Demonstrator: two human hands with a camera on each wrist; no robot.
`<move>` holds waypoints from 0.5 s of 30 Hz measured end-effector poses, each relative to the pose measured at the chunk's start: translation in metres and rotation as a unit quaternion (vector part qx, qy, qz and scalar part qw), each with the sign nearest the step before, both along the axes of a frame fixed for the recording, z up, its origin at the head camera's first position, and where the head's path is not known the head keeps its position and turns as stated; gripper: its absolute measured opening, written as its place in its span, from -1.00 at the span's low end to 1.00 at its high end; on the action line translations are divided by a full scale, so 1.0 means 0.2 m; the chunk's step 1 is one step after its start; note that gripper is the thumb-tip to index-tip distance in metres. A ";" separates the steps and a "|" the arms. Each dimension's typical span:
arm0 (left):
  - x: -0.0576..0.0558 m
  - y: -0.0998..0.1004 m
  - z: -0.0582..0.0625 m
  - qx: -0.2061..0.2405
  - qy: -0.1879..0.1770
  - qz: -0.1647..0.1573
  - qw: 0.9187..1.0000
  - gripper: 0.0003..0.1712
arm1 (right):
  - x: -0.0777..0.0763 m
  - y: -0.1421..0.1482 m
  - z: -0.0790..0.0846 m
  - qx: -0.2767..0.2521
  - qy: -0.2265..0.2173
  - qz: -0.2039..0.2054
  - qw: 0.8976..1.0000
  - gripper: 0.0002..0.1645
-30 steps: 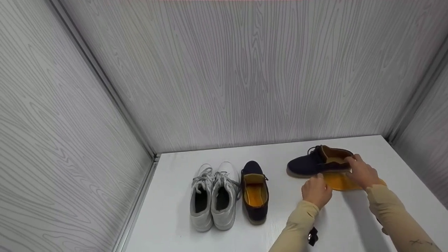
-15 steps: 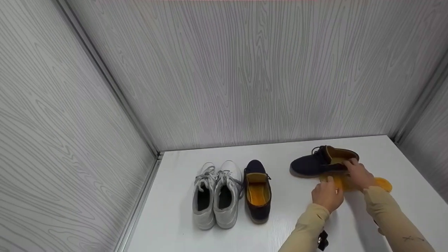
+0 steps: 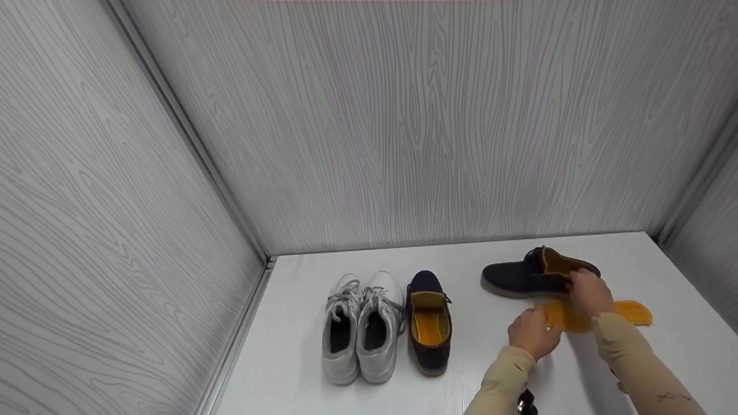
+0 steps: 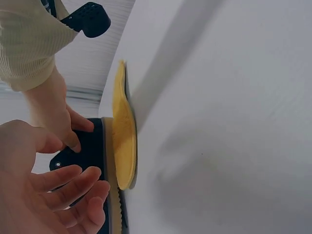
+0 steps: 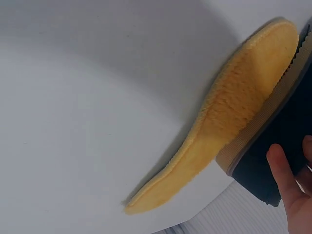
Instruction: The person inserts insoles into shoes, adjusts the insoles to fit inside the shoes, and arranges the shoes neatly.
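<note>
In the head view, a navy lace-up shoe [image 3: 513, 279] with a yellowish lining lies sideways at the right, toe to the left. My right hand [image 3: 591, 293] grips its near side by the heel, fingers at the opening's rim; the right wrist view shows a fingertip against the navy upper [image 5: 265, 165]. Along the sole's near side lies a fuzzy yellow insole [image 5: 234, 105], partly covered by the right hand in the head view. My left hand [image 3: 531, 333] is beside the insole's left end. In the left wrist view its fingers [image 4: 73, 187] are loosely bent, with nothing between them.
To the left stand a matching navy shoe [image 3: 430, 358] with a yellow interior and a pair of white sneakers [image 3: 377, 363], toes toward the back wall [image 3: 369, 127]. All rest on a white tabletop [image 3: 277, 323]. A dark device [image 3: 526, 403] shows by the left wrist.
The insole has shifted toward me and slightly right, away from under the shoe's edge. My left hand has released the insole's end. The right hand stays on the shoe. The head view has shifted slightly.
</note>
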State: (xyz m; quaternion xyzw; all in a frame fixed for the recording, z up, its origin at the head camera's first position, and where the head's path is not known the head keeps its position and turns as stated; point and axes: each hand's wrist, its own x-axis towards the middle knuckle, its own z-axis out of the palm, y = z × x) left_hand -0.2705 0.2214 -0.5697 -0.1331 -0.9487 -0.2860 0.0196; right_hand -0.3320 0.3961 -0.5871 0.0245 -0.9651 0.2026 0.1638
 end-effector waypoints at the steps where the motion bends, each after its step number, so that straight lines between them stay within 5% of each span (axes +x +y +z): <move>1: 0.00 -0.01 0.00 0.027 -0.019 -0.003 0.999 -0.82 | 0.00 -0.01 0.01 0.005 0.001 -0.003 1.000 -0.92; 7: -0.02 -0.04 0.03 0.184 -0.137 0.001 0.973 -0.77 | 0.02 -0.07 0.08 0.036 0.003 -0.012 0.999 -0.85; 11: -0.04 -0.03 0.05 0.222 -0.154 0.028 0.962 -0.85 | 0.02 -0.11 0.12 0.064 0.025 0.008 0.998 -0.81; 13: -0.06 -0.03 0.06 0.272 -0.174 0.048 0.945 -0.85 | 0.02 -0.15 0.14 0.077 0.043 0.021 0.996 -0.78; 15: -0.07 -0.02 0.07 0.347 -0.203 0.069 0.913 -0.80 | 0.03 -0.20 0.16 0.092 0.065 0.039 0.993 -0.75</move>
